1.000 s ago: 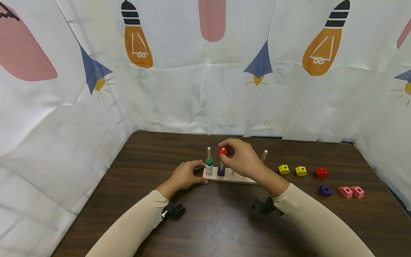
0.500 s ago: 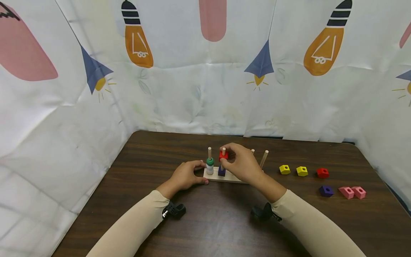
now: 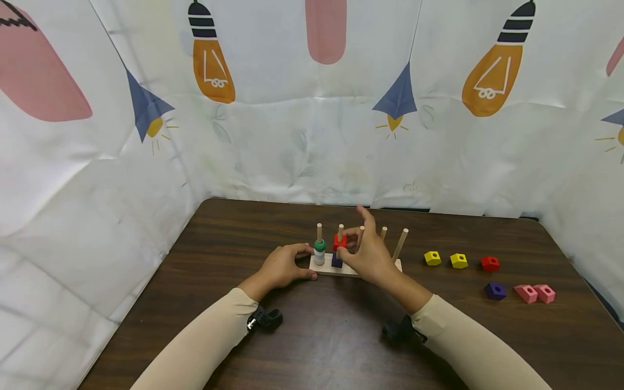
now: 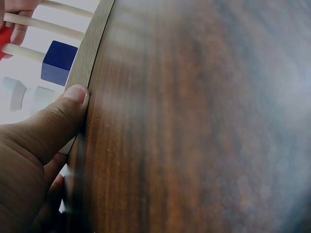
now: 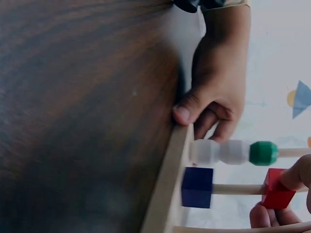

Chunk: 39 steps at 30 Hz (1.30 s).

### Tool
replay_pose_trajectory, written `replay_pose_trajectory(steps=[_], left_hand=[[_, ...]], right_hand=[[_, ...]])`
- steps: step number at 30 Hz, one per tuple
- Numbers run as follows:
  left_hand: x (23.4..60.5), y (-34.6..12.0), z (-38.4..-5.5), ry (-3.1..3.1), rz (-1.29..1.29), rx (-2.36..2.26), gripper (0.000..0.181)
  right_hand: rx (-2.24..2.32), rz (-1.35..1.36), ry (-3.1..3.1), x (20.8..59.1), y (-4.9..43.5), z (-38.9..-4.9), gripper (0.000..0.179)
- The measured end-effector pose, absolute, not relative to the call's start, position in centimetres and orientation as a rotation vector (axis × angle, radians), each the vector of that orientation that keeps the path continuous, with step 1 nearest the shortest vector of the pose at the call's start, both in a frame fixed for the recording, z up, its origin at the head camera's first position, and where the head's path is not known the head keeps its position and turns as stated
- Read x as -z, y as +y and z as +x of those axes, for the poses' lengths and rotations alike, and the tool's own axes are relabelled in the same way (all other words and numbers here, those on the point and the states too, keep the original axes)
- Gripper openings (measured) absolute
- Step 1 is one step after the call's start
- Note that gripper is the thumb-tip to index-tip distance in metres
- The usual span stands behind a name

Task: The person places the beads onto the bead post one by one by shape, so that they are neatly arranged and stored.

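Two cream sleeves (image 3: 195, 338) were stretched over the near side of a dark wood-grain table (image 3: 317, 346), a black wrist camera (image 3: 267, 319) being worn at each cuff. Farther in, to the right, a loose dark blue block (image 3: 495, 291) and two pink blocks (image 3: 526, 293), all pierced by holes, were laid out, the pink pair side by side.

At the middle, the left end of a wooden peg board (image 3: 348, 271) was gripped by the left hand (image 3: 283, 265), its thumb pressed to the front edge and its fingers curled round behind. Five pegs were carried by the board. White beads (image 3: 319, 257) were threaded on the leftmost, topped by a green bead (image 3: 319, 245). On the second peg a blue cube (image 3: 337, 261) was seated at the base, and above it, apart from it, a red cube (image 3: 340, 244) was threaded partway up. That red cube was pinched between the thumb and fingers of the right hand (image 3: 372, 260), one finger being raised clear. The rightmost peg (image 3: 401, 245) was tilted to the right.

Slightly farther back, two yellow blocks (image 3: 432, 258) and a loose red block (image 3: 489, 264) were set in a row. Behind everything, a white cloth (image 3: 268, 151) was hung, printed with orange bulbs (image 3: 209, 67) and blue lamps (image 3: 397, 95).
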<state>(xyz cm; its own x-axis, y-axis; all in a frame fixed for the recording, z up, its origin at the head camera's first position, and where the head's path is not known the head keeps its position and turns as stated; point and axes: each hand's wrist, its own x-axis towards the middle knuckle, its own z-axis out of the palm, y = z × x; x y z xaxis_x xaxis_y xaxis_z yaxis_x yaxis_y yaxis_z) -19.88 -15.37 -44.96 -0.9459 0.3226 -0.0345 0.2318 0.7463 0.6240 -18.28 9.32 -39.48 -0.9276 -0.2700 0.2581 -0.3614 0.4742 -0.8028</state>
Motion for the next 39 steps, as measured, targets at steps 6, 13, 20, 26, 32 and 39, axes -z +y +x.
replay_pose_trajectory(steps=[6,13,20,26,32,39], left_hand=[[45.0,-15.4,-19.9,2.807,0.446,-0.986,0.062],[45.1,-15.3,-19.9,2.815,0.446,-0.986,0.061],[45.1,-15.3,-20.0,2.813,0.453,-0.97,0.062],[45.1,-15.3,-19.9,2.814,0.431,-0.966,0.062],[45.1,-15.3,-19.8,2.824,0.423,-0.973,0.062],[44.9,-15.2,-19.7,2.814,0.42,-0.983,0.062]], right_hand=[[-1.485,0.549,-2.635,40.8,9.3,-18.3,0.093],[-1.51,0.53,-2.658,42.0,9.3,-18.4,0.083],[-1.548,0.513,-2.671,42.6,9.3,-18.4,0.079],[-1.542,0.536,-2.677,42.5,9.4,-18.2,0.078],[-1.494,0.575,-2.726,42.5,10.1,-17.6,0.077],[-1.349,0.637,-2.851,42.4,11.7,-16.4,0.078]])
